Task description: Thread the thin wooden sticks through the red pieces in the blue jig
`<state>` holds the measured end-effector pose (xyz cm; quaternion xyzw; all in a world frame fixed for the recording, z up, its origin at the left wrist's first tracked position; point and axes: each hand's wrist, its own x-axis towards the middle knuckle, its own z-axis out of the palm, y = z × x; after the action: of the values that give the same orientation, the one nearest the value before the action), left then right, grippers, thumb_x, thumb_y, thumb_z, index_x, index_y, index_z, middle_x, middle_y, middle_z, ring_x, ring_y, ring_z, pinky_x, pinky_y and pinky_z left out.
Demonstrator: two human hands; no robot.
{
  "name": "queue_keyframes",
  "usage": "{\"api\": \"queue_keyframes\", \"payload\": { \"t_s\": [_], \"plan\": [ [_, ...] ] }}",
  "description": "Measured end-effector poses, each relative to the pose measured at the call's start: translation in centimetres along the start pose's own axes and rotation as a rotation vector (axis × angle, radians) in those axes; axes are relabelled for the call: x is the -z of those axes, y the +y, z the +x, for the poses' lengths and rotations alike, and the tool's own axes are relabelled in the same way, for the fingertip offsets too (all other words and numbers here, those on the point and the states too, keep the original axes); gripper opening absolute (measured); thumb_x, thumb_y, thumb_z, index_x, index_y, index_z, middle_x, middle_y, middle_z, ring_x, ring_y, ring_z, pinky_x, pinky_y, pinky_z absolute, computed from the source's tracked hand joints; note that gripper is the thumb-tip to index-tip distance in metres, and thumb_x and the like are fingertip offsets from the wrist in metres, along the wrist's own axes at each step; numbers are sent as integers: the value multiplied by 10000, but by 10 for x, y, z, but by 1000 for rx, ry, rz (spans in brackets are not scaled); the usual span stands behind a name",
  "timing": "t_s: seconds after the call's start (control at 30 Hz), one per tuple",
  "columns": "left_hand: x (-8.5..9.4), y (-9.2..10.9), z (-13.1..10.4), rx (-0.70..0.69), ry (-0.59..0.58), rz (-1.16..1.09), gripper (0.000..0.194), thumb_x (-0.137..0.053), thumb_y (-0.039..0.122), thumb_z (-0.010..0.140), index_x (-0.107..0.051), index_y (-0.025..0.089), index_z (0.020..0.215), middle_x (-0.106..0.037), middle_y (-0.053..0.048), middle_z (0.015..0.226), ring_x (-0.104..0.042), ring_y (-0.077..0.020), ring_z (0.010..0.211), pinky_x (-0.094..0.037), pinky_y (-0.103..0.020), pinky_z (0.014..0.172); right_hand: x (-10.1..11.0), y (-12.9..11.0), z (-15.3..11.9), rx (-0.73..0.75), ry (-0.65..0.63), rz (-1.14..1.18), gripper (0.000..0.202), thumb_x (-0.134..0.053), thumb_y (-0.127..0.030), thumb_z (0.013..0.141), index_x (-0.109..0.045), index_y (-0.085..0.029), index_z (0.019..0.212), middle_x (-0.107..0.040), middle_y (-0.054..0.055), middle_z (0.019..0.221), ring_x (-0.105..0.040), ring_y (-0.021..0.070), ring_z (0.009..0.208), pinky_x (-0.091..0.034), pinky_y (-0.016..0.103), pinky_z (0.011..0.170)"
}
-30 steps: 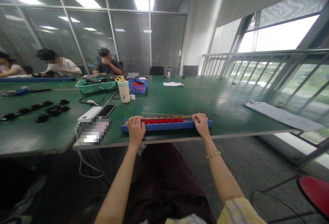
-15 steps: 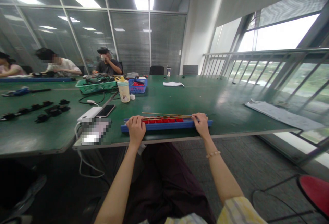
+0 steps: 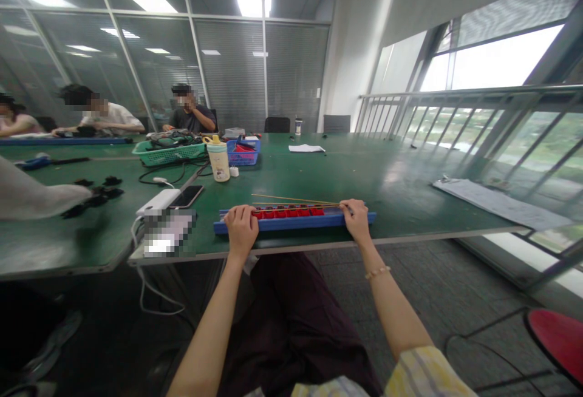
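Note:
A long blue channel-shaped rail (image 3: 296,223) lies across the table near its front edge. Several red blocks (image 3: 291,212) sit in a row inside it. My left hand (image 3: 241,222) is closed around the rail's left end, beside the leftmost red block. At the right end, my right hand (image 3: 356,215) pinches the ends of two thin yellow rods (image 3: 291,198). Those rods reach leftward above and behind the red blocks, fanned apart at their left ends. My fingers hide where the rods are gripped.
Left of the rail are a phone (image 3: 187,196), a white power strip (image 3: 158,201) and a cup (image 3: 218,161). Behind stand a green basket (image 3: 170,153) and a blue basket (image 3: 246,155). Another person's arm (image 3: 40,196) reaches over black parts (image 3: 98,195). A clipboard (image 3: 496,203) lies right.
The yellow rods' left ends have moved up and away from the red blocks, spreading apart. Another person's arm has come in from the left. My hands have hardly moved.

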<state>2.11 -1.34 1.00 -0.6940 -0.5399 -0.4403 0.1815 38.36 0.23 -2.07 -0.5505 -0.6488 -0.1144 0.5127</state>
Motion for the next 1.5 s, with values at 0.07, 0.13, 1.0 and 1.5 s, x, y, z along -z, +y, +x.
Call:
{"api": "queue_keyframes", "payload": {
  "t_s": [0.07, 0.13, 1.0, 1.5],
  "plan": [
    [0, 0, 0, 1, 2, -3, 192, -476, 170, 874, -645, 203, 959, -663, -90, 1052, -509, -275, 1084, -344, -411, 943, -1, 1, 0, -1, 5, 2, 233, -476, -325, 940, -659, -217, 845, -704, 58, 889, -568, 228, 925, -339, 362, 882],
    [0, 0, 0, -1, 9, -9, 190, -484, 171, 871, -648, 200, 963, -664, -88, 1055, -510, -273, 1081, -345, -409, 945, -2, 2, 0, 5, 18, 6, 239, -475, -328, 943, -662, -217, 845, -707, 60, 894, -572, 230, 925, -344, 363, 876],
    [-5, -3, 0, -21, 34, 11, 166, -498, 175, 869, -649, 196, 937, -671, -83, 1043, -514, -275, 1063, -349, -415, 908, -3, 9, 1, -27, 164, 160, 293, -533, -438, 935, -723, -224, 874, -740, 77, 914, -647, 244, 925, -467, 403, 891],
    [-4, -2, 0, -1, 56, -25, 208, -475, 168, 873, -639, 202, 996, -657, -95, 1073, -509, -275, 1089, -347, -421, 949, -1, 4, 3, 35, 205, 132, 249, -489, -391, 962, -693, -254, 920, -740, 44, 980, -557, 247, 1085, -400, 442, 1014]
  ]
}}
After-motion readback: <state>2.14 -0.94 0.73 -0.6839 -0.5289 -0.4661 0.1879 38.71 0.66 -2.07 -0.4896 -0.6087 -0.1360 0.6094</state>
